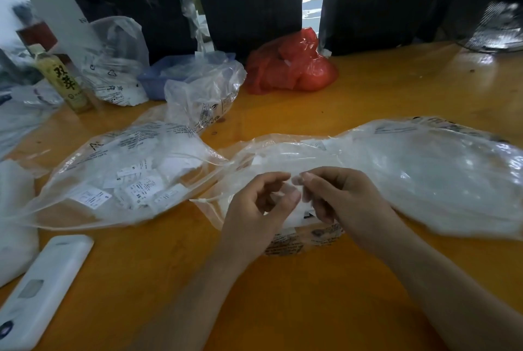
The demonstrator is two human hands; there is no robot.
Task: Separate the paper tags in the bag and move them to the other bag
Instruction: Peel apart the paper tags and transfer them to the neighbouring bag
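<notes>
Left hand: our left hand point(264, 200) sits at the mouth of the nearer clear bag, fingers curled in toward the thumb; it seems to pinch something small and white, but blur keeps us from being sure.
Right hand: our right hand point(338, 198) faces it, fingertips nearly touching the left's, curled as if pinching the same small piece; again we cannot tell for certain what it holds.
Source bag: the large clear bag point(410, 175) lies flat on the orange table point(368, 96), running from our hands off to the right, its open end under our fingers.
Paper tags: a loose heap of white paper tags point(135, 189) shows through the other clear bag point(85, 169) to our left, some printed with size letters; those in the source bag read only as a pale mass.
Handling: we judge the tags very light, thin and bendable, prone to cling together and to the film; we take them at an edge or corner with fingertips and peel them apart sideways.
Bag film: soft, slick and crinkly, so it gives no support; we judge it best to hold its rim open, not its middle.
Risk: a hard pull may tear or crease a tag.
</notes>
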